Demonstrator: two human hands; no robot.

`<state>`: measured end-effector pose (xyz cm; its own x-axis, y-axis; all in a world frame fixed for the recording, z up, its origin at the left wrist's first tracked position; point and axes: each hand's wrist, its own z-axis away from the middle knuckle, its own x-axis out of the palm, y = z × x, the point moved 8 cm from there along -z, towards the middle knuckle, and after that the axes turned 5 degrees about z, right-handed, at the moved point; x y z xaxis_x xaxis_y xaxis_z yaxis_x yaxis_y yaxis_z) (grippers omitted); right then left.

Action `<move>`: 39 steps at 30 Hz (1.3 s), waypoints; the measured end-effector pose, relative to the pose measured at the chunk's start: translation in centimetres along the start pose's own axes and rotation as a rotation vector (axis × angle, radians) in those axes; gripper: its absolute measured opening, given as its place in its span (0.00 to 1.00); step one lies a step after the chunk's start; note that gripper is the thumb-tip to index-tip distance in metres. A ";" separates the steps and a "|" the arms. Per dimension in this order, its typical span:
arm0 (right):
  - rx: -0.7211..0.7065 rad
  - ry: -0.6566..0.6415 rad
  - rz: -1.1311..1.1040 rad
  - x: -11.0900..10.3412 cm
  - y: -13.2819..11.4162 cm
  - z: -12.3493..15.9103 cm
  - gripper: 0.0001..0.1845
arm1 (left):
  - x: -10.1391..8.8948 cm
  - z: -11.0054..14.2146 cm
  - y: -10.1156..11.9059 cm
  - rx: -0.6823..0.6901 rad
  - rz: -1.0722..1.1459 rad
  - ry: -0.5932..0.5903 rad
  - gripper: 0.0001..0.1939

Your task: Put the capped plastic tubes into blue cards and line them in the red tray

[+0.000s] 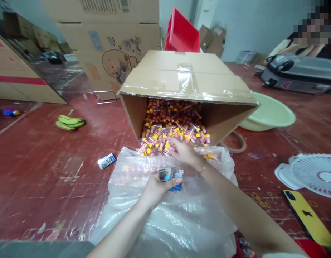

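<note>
My left hand [157, 188] is closed on small blue printed packets [170, 175], with the thumb across their front. It is above a translucent plastic sheet [186, 222]. My right hand [184, 152] reaches to the mouth of a large cardboard box [216, 73] lying on its side. Its thumb and fingers are bent around a small yellow-capped tube [167, 145] at the edge of the pile; the fingertips are partly blurred. Many small clear tubes with pink contents and yellow caps [178, 130] fill the box and spill onto the sheet.
On the red floor [47, 172] lie green bananas [70, 122] and a blue packet [106, 161]. To the right are a pale green basin [272, 113], a white slotted lid [315, 175] and a yellow phone [308, 216]. A red bin [184, 34] stands behind; a person [283, 48] is beyond a grey suitcase [302, 73].
</note>
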<state>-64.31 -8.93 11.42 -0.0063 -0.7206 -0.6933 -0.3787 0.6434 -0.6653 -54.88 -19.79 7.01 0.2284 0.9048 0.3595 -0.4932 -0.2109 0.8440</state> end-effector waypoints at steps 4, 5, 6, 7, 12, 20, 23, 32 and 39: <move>0.052 0.050 -0.399 -4.3 -1.2 3.4 0.19 | 0.7 -0.1 0.5 0.029 0.027 -0.026 0.18; 0.056 0.065 -0.506 -5.3 -1.7 4.2 0.18 | 1.0 -0.1 0.7 0.040 0.030 -0.035 0.17; 0.049 0.079 -0.575 -6.2 -2.4 5.0 0.16 | 1.3 -0.2 0.8 0.048 0.026 -0.048 0.17; 0.035 0.088 -0.594 -7.0 -3.1 5.6 0.15 | 1.5 -0.2 0.9 0.053 0.018 -0.059 0.17; -0.030 0.032 -0.364 -8.1 -5.5 7.1 0.10 | 2.0 -0.3 1.1 0.066 -0.037 -0.074 0.18; 0.245 -0.082 -0.728 -4.6 -2.3 7.0 0.14 | 2.6 0.3 0.7 0.014 0.068 -0.094 0.16; 0.273 -0.069 -0.808 -3.6 -1.9 8.5 0.17 | 3.5 0.5 0.3 -0.102 0.221 -0.099 0.20; 0.315 0.124 -0.622 -1.1 -2.6 12.7 0.36 | 5.2 0.5 0.1 -0.170 0.329 -0.091 0.19; 0.220 0.240 -0.532 -2.3 -2.9 12.8 0.35 | 5.4 1.0 0.3 -0.144 0.333 -0.083 0.21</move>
<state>-51.33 -5.85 11.38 -0.0866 -0.9785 -0.1870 -0.1878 0.2003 -0.9616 -53.00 -15.33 9.60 0.1001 0.7609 0.6412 -0.6636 -0.4291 0.6128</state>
